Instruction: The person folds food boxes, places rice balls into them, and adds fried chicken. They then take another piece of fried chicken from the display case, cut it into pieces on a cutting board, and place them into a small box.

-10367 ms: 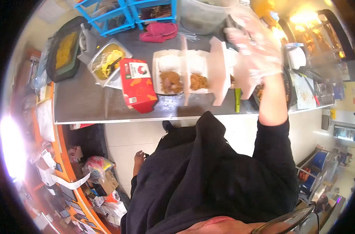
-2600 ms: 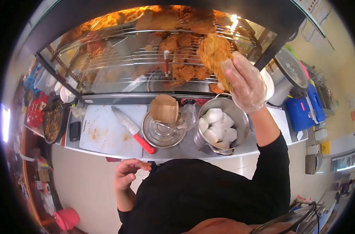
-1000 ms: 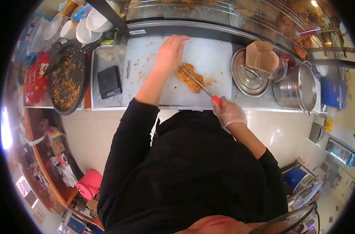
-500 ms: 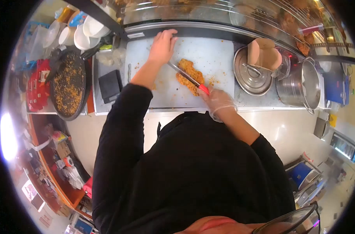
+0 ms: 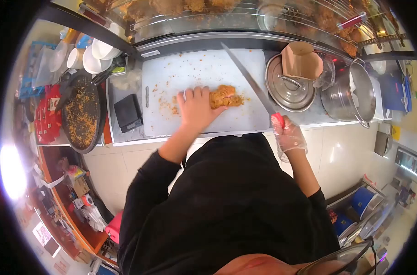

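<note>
A breaded fried chicken piece (image 5: 227,97) lies on the white cutting board (image 5: 162,68), crumbs scattered about it. My bare left hand (image 5: 195,106) presses over its left end, thumb on the near side and fingers on the far side; the part beneath my palm is hidden. My right hand (image 5: 289,134), in a clear plastic glove, grips the red handle of a long knife (image 5: 247,75) at the board's right front corner. The blade slants up and left over the board, apart from the chicken.
Left of the board are a black scale (image 5: 128,113) and a dark round pan of crumbs (image 5: 84,112). A steel lid (image 5: 282,98) with a cardboard box (image 5: 300,62) on it and a steel pot (image 5: 343,96) stand right. A glass display case (image 5: 185,23) with fried food borders the back.
My left hand has come down from the board's back edge onto the chicken, which now lies more sideways. The knife has moved off it to the right with my right hand.
</note>
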`<state>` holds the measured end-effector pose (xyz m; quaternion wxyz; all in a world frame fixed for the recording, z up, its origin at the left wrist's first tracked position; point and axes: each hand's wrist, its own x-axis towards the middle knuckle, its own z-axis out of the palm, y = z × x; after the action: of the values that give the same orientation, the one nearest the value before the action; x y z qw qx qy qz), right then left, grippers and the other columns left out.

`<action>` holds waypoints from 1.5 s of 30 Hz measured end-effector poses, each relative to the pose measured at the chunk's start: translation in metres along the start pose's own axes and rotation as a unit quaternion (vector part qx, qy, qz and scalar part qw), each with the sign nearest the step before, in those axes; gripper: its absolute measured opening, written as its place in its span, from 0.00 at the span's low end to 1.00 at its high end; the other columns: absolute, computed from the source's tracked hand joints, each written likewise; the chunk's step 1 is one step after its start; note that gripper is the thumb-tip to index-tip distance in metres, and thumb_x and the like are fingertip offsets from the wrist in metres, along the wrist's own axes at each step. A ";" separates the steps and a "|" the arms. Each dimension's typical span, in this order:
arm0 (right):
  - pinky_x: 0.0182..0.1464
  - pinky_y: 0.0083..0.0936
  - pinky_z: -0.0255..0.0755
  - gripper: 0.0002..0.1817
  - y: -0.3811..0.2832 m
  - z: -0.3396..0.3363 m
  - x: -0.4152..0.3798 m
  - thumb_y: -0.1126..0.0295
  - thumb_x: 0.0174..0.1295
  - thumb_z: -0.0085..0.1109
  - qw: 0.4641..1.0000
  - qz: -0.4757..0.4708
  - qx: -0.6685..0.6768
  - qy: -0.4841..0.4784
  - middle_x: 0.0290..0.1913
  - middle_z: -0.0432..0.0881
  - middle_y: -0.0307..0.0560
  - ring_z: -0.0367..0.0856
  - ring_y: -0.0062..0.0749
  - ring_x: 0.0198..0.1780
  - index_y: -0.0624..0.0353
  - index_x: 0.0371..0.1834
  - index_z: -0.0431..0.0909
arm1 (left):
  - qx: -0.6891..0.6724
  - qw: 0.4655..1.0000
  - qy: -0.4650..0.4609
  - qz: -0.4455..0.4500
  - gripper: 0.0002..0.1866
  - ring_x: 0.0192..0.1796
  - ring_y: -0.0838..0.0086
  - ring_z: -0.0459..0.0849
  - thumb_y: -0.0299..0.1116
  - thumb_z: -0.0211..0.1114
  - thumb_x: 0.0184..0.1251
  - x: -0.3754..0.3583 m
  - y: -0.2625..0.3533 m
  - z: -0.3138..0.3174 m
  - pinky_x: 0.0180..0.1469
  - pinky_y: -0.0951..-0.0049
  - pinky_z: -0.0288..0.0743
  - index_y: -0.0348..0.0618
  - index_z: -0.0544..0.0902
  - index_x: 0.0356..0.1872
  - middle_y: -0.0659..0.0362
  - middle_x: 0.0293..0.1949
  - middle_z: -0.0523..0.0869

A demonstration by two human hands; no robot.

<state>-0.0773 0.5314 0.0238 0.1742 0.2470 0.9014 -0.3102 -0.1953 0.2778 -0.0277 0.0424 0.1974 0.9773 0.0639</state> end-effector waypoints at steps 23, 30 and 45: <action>0.44 0.50 0.71 0.29 0.016 0.028 0.005 0.39 0.65 0.49 0.999 0.044 0.014 -0.011 0.37 0.82 0.65 0.80 0.63 0.43 0.58 0.43 0.76 | -0.084 0.992 0.088 0.026 0.51 0.60 0.58 0.68 0.64 0.75 0.39 -0.013 0.015 0.029 0.64 0.48 0.51 0.48 0.70 0.65 0.59 0.59 0.74; 0.40 0.48 0.73 0.26 0.022 0.031 0.009 0.41 0.64 0.54 0.996 0.059 0.060 -0.025 0.34 0.82 0.62 0.81 0.62 0.39 0.56 0.43 0.76 | -0.060 0.997 0.045 0.019 0.56 0.60 0.55 0.66 0.62 0.79 0.34 -0.003 0.026 0.029 0.64 0.50 0.51 0.46 0.66 0.68 0.52 0.59 0.70; 0.34 0.28 0.70 0.16 0.043 0.039 0.012 0.58 0.65 0.62 0.995 0.031 0.081 0.039 0.25 0.76 0.46 0.73 0.30 0.27 0.61 0.43 0.80 | -0.240 0.968 -0.018 -0.072 0.14 0.46 0.72 0.80 0.43 0.70 0.58 0.027 -0.005 0.033 0.60 0.64 0.55 0.54 0.88 0.44 0.66 0.36 0.87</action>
<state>-0.0574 0.5395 -0.0314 0.1278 0.2999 0.8715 -0.3664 -0.2189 0.2873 -0.0625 0.1102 0.1112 0.9442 0.2897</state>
